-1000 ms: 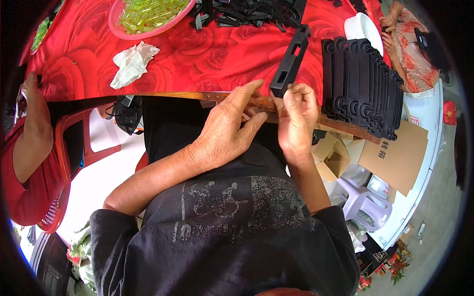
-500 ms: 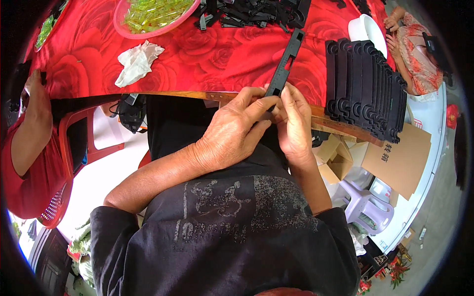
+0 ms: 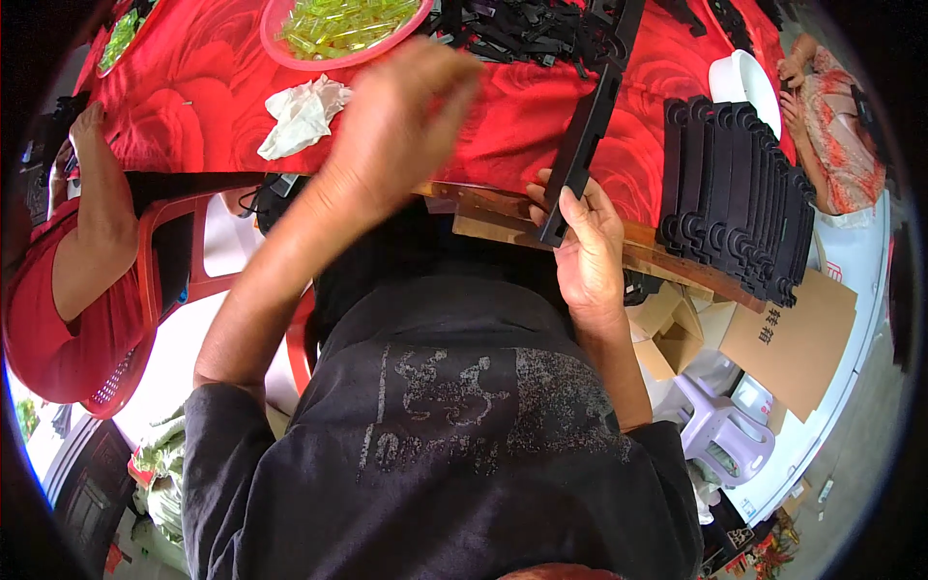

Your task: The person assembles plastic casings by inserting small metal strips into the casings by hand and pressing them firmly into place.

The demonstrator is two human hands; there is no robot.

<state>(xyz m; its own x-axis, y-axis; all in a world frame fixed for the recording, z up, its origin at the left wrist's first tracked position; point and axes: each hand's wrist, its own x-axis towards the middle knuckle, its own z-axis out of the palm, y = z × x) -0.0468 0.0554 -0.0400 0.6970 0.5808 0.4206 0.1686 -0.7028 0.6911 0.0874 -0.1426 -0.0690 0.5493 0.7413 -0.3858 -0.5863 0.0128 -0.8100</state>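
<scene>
The right hand (image 3: pixel 592 253) grips a notched black plastic bar (image 3: pixel 578 147); whether the blurred left hand (image 3: pixel 398 126) holds anything, I cannot tell.

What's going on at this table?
A person's right hand holds a long, black, plastic-looking slotted bar by its near end, at the table edge. The left hand is raised, blurred, near a round pink bowl of clear yellow-green pieces; whether it holds anything can't be told. A pile of small black parts lies beyond, and long black curved-end pieces sit in a row to the right.
</scene>
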